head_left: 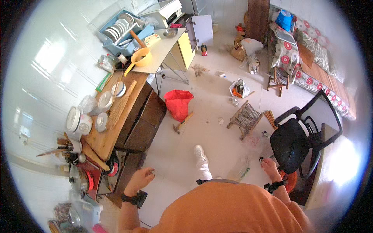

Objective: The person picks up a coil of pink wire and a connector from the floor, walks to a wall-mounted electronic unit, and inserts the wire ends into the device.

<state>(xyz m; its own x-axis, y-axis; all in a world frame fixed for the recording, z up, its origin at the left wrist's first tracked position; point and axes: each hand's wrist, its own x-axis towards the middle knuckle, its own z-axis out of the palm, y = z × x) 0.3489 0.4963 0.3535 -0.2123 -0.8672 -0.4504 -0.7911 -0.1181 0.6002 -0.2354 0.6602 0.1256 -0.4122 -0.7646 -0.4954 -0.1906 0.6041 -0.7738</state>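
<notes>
My left hand (141, 180) is held in the air beside the dark wooden cabinet (142, 116), with its fingers loosely apart and nothing in them. My right hand (269, 167) is near the black office chair (289, 145), its fingers curled in. A small dark piece (261, 159) shows at its fingertips; what it is I cannot make out. Beneath that wrist, partly hidden by the arm, is an orange basin (290, 180). A black band sits on each wrist. On the floor ahead lie a hammer (183, 122) and a red bag (178, 104).
Bowls, lidded containers and a yellow strainer (142, 58) crowd the wooden counter (101, 136) on the left. A blue rack (112, 48) of plates stands behind. A low woven stool (246, 119), a bag of scraps (239, 89) and litter lie on the floor. A patterned sofa (322, 91) is far right.
</notes>
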